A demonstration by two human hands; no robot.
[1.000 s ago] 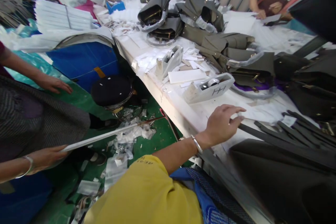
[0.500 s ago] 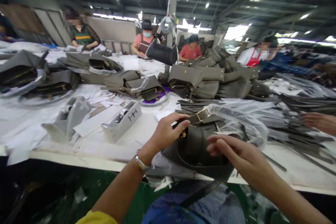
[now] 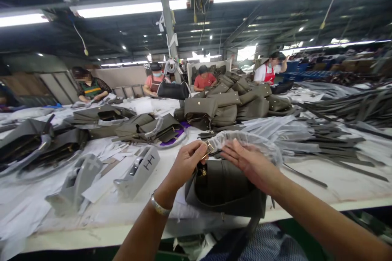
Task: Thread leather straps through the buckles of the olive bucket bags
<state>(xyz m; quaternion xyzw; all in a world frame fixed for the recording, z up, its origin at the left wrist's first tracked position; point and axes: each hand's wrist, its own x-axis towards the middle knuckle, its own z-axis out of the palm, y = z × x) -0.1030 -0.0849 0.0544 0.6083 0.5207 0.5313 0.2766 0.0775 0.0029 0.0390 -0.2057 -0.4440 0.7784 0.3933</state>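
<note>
A dark olive handbag [image 3: 226, 200] lies at the table's front edge, its mouth facing me and a gold zip pull [image 3: 202, 171] showing inside. My left hand [image 3: 188, 161] pinches a gold buckle [image 3: 209, 149] between thumb and fingers, above the bag's left end. From the buckle a strap [image 3: 266, 144] wrapped in clear plastic curves to the right. My right hand [image 3: 251, 165] is over the bag with fingers stretched out, close to the wrapped strap; whether it touches the strap I cannot tell.
Two grey tape dispensers [image 3: 137, 173] stand at the left among white paper sheets. Olive bags are piled [image 3: 229, 106] at the table's middle and lie [image 3: 30, 142] at the far left. Loose strips [image 3: 324, 138] spread at the right. Several people work across the table.
My left hand has moved from the bag's rim onto the buckle. My right hand has risen from the bag's opening towards the strap. The view has tilted up; another person's hand left the right edge.
</note>
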